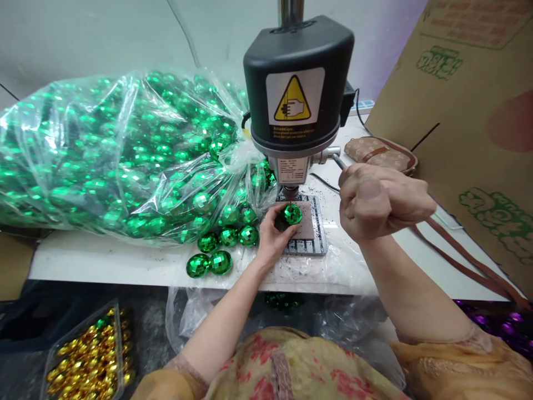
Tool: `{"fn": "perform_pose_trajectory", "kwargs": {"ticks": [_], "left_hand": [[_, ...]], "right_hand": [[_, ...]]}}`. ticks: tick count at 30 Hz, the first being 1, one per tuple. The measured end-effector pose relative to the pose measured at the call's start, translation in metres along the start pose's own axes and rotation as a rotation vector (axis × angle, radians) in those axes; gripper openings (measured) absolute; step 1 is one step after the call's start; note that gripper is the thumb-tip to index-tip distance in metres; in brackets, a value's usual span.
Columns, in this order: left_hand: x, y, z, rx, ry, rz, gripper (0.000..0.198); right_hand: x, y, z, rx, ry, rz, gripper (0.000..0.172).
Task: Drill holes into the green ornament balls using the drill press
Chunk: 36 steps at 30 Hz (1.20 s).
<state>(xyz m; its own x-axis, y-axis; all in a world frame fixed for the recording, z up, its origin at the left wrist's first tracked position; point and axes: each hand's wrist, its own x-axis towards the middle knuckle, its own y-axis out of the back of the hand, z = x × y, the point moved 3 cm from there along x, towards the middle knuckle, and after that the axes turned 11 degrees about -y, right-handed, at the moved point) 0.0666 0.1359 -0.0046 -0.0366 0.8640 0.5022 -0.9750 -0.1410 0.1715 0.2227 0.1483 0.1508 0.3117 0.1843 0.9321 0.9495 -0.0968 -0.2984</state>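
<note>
Pinched in the fingers of my left hand is a shiny green faceted ball, held on the slotted base plate of a small drill press. The chuck sits directly above the ball; whether the bit touches it I cannot tell. My right hand is wrapped round the press's feed lever, whose end is hidden in the fist. Left of the plate lie several loose green balls, near my left wrist.
A large clear bag of green balls fills the table's left side. Behind my right hand lie a brown patterned purse and its strap, beside a cardboard box. A plastic bin of gold balls stands low at left. Dark shavings speckle the table.
</note>
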Motion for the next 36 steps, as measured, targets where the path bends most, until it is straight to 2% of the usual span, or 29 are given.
{"fn": "perform_pose_trajectory", "kwargs": {"ticks": [8, 10, 13, 16, 19, 21, 22, 26, 27, 29, 31, 33, 36], "left_hand": [[-0.001, 0.001, 0.001, 0.017, -0.017, -0.009, 0.05], [-0.001, 0.0, 0.0, 0.046, -0.016, -0.005, 0.05], [-0.002, -0.002, -0.001, 0.164, -0.041, 0.039, 0.05], [-0.009, -0.001, 0.01, 0.341, -0.151, 0.11, 0.043], [-0.032, 0.006, 0.034, 0.46, -0.307, 0.112, 0.041], [-0.056, 0.012, 0.051, 0.455, -0.4, 0.023, 0.044], [-0.069, 0.016, 0.058, 0.44, -0.45, -0.057, 0.046], [-0.122, 0.028, 0.074, 0.577, -0.763, -0.46, 0.032], [-0.131, 0.032, 0.074, 0.623, -0.822, -0.524, 0.03], [-0.141, 0.042, 0.071, 0.645, -0.874, -0.562, 0.035], [-0.139, 0.054, 0.068, 0.62, -0.868, -0.482, 0.044], [-0.127, 0.066, 0.065, 0.664, -0.806, -0.299, 0.042], [-0.095, 0.081, 0.056, 0.851, -0.531, -0.035, 0.035]], "right_hand": [[-0.011, 0.007, 0.0, 0.0, 0.015, -0.098, 0.048], [-0.006, 0.004, -0.003, -0.011, -0.028, -0.062, 0.05], [0.014, -0.005, -0.009, -0.056, -0.18, 0.046, 0.056], [0.037, -0.016, -0.01, -0.03, -0.312, 0.053, 0.055], [0.049, -0.022, -0.01, 0.035, -0.333, 0.022, 0.056], [0.05, -0.022, -0.009, 0.042, -0.339, 0.017, 0.057], [0.05, -0.022, -0.008, 0.037, -0.351, 0.012, 0.058], [0.048, -0.02, -0.007, 0.064, -0.343, 0.019, 0.058], [0.048, -0.02, -0.007, 0.079, -0.322, 0.02, 0.057], [0.048, -0.019, -0.006, 0.093, -0.296, 0.027, 0.055], [0.048, -0.019, -0.006, 0.089, -0.292, 0.03, 0.053], [0.048, -0.018, -0.005, 0.078, -0.3, 0.035, 0.054], [0.047, -0.017, -0.004, 0.079, -0.308, 0.027, 0.052]]}}
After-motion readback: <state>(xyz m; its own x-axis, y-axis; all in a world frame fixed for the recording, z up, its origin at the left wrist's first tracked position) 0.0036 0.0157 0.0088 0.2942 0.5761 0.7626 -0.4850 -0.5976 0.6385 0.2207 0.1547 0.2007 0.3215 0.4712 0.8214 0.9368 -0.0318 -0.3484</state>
